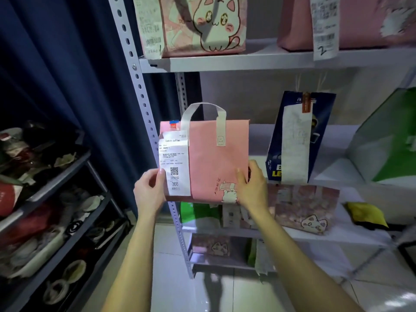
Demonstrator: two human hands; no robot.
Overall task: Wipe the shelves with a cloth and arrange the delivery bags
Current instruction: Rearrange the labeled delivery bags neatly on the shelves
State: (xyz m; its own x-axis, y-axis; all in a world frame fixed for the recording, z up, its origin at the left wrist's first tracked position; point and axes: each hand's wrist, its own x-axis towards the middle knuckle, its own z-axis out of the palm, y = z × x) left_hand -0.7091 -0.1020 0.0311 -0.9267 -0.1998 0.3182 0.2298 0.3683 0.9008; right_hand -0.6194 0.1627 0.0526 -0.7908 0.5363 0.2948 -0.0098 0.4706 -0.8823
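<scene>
Far left: a dark rack (pixel 56 181) carries trays packed with mixed items too dim to identify. A blue curtain (pixel 67 64) hangs behind it. Right of the curtain stands the perforated grey upright (pixel 144 104) of the shelving unit.

The left hand (pixel 149 190) grasps the left edge of a pink bag (pixel 216 163). Its thumb presses on a white receipt (pixel 174 163) fixed to the bag's front and its fingers are curled behind. The right hand (pixel 252 185) grasps the bag's right edge, thumb on the front and fingers wrapped round the side. The bag is upright with its handles up, at the left end of the middle shelf (pixel 331 170) and close against the upright. Whether its base rests on the shelf cannot be told.

Top shelf (pixel 247 61): a cat-print bag (pixel 202 25) at left and a plain pink bag (pixel 351 21) at right with a slip marked 2, with bare shelf between them.

Middle shelf, right of the held bag: a blue bag (pixel 299 136) standing near the right hand, then a green bag (pixel 389 136) at the far right. Bare surface lies between these two.

Lower shelf (pixel 315 238): a green bag (pixel 200 213) under the held one, a flowered pink bag (pixel 304 208) lying flat, and a yellow cloth (pixel 365 215) near the right end. The cloth is apart from both hands, with bare shelf between it and the flowered bag.

Bottom shelf (pixel 225 265): a small cat bag (pixel 211 246). Its contents are not visible.
</scene>
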